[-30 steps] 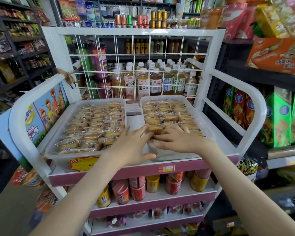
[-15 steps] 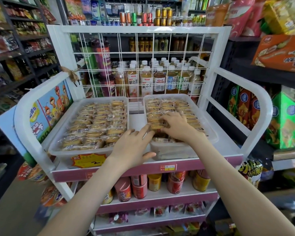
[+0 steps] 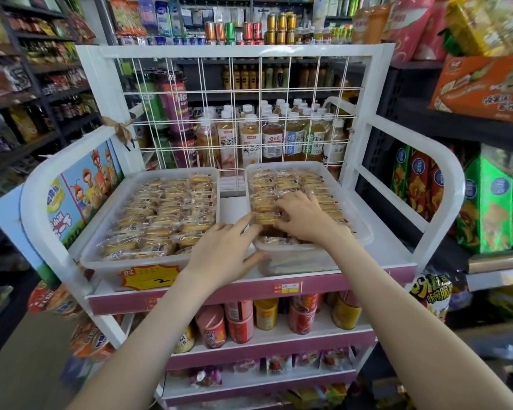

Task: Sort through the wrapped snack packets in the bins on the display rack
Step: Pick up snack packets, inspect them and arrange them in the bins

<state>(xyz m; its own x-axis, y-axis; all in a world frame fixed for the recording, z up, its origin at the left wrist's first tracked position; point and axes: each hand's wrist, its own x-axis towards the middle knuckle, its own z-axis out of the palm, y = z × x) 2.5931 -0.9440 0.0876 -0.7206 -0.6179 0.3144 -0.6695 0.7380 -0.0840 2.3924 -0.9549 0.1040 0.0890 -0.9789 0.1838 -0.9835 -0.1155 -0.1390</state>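
A white display rack (image 3: 376, 84) fills the middle of the view, with a wire grid back (image 3: 234, 113) and a cartoon poster (image 3: 80, 190) on its left side panel. Dark shop shelves stand around it, carrying an orange box (image 3: 483, 87) and green bags (image 3: 486, 202) on the right. On the rack's top shelf two pale plastic bins sit side by side with a narrow gap between them. The left bin (image 3: 92, 255) and the right bin (image 3: 365, 232) are both packed with rows of wrapped snack packets (image 3: 166, 220), clear wrappers over yellow-brown pieces. Bottles of tea (image 3: 273, 140) stand behind the grid, and cans (image 3: 240, 321) line the shelf below the bins. Both bare forearms reach in from the bottom edge. The left hand (image 3: 222, 255) lies palm down over the gap, its fingers stretched out nearly straight and gripping nothing. Its fingertips reach the near left corner of the right bin and its thumb lies against that bin's front wall. The right hand (image 3: 305, 217) is palm down inside the right bin, fingers bent over the packets. Its fingertips and thumb pinch the front packet (image 3: 265, 217) near the bin's left wall, just beside the left fingertips. A yellow price tag (image 3: 148, 275) hangs on the front of the left bin.
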